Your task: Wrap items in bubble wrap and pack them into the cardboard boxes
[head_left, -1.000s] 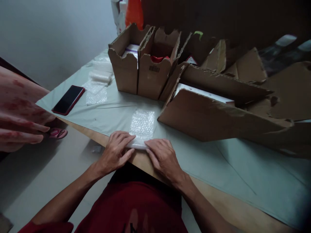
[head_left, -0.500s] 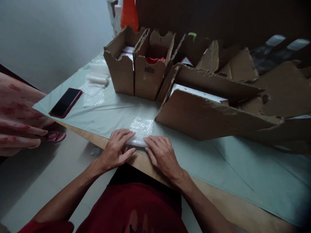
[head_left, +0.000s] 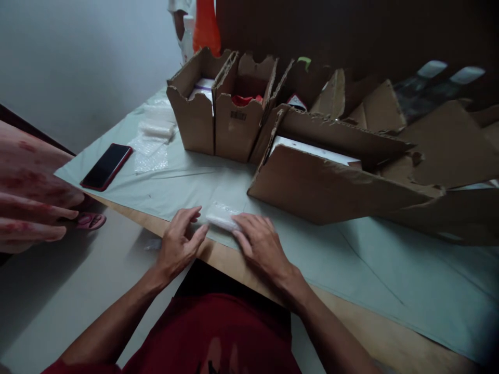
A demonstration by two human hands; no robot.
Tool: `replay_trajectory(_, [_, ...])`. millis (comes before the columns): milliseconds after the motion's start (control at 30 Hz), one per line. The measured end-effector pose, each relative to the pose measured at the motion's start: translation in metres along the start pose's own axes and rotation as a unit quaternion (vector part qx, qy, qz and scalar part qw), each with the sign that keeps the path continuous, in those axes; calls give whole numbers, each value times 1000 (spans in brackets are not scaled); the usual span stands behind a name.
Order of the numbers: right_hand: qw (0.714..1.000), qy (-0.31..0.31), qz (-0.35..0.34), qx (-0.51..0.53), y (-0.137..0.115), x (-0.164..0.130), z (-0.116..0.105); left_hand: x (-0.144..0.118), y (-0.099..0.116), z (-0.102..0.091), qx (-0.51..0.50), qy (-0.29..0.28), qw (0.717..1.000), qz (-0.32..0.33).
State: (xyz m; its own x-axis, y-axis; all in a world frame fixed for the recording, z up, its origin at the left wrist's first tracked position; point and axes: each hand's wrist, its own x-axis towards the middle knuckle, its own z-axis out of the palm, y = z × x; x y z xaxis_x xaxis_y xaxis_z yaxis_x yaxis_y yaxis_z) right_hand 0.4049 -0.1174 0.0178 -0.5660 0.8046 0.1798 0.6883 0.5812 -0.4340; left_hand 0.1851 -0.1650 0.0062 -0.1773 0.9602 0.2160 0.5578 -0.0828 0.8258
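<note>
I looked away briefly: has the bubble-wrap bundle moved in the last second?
Yes: the bubble-wrap bundle has moved forward, farther from the table's near edge.

The bubble wrap [head_left: 221,214], whose flat tail stretched toward the front cardboard holder [head_left: 339,187] earlier, is now wound into a short roll, closer to that holder. The left hand [head_left: 181,239] has left the wrap, fingers spread, farther from the holder.

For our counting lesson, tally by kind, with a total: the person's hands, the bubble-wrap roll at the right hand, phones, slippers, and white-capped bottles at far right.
Left hand and right hand: 2
Bubble-wrap roll: 1
Phone: 1
Slipper: 1
Far-right bottles: 2
Total: 7
</note>
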Motion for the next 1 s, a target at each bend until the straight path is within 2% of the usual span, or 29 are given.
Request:
replay_trajectory(67, [997,27,36,65,6,0,1,-14,9,-2,-132,-5,984,-118])
replay_trajectory(133, [991,45,53,117,4,-5,0,-25,17,2,-263,-24,939,-220])
replay_trajectory(233, [982,46,55,174,-11,-21,-7,-30,26,17,-394,-62,870,-290])
replay_trajectory(300, [976,30,64,208,-22,-34,-13,-31,28,25,-421,-82,850,-305])
replay_trajectory(400, [961,20,99,259,-28,-55,-19,-32,28,30,-404,-132,856,-296])
replay_trajectory(500, [934,37,145,324,-21,-77,-23,-36,28,34,-410,-203,852,-254])
replay_trajectory(600, [874,28,182,450,-10,-97,-23,-41,31,43,-443,-230,830,-250])
replay_trajectory(667, [843,2,188,504,-5,-105,-23,-44,33,51,-438,-243,829,-248])
replay_trajectory(733, [850,-4,200,487,-3,-107,-29,-45,36,58,-419,-259,836,-242])
replay_trajectory(833, [888,29,200,413,-1,-105,-55,-36,42,62,-410,-257,844,-232])
replay_trajectory(900, [903,74,178,383,4,-101,-88,-22,47,61,-417,-227,858,-197])
replay_trajectory(967, [907,162,162,353,16,-93,-130,-3,51,60,-417,-190,877,-144])
replay_trajectory(1000, [905,225,157,327,23,-87,-152,7,53,60,-408,-176,888,-122])
